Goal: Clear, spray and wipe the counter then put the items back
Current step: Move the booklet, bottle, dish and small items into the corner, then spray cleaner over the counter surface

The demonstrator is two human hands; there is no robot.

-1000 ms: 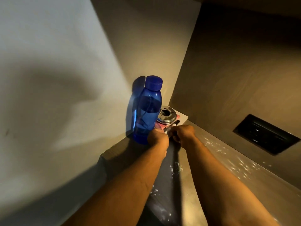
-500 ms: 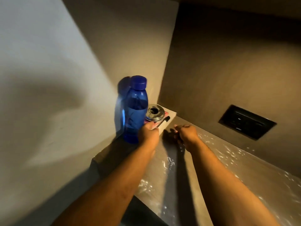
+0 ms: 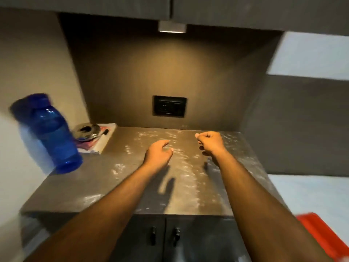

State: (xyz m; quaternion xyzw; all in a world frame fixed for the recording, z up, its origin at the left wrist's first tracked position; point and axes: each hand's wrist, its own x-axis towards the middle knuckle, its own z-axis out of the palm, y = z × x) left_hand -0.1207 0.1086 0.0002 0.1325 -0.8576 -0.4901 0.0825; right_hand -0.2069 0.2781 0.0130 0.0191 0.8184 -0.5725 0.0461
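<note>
Currently, the head view shows both hands over the middle of the surface, neither holding anything. My left hand hangs with its grip apart, fingers loosely spread above the top. My right hand is curled, its grip together on nothing that I can see.

Status of items: the blue bottle stands at the far left corner. Just beside it, a round metal dish rests on a pink-and-white pad with a dark pen.

Progress, as I judge it: pale streaks across the top suggest that spraying and wiping are done. These items appear returned. A red object shows at the lower right, off the surface; whether anything remains to return, I cannot tell.
</note>
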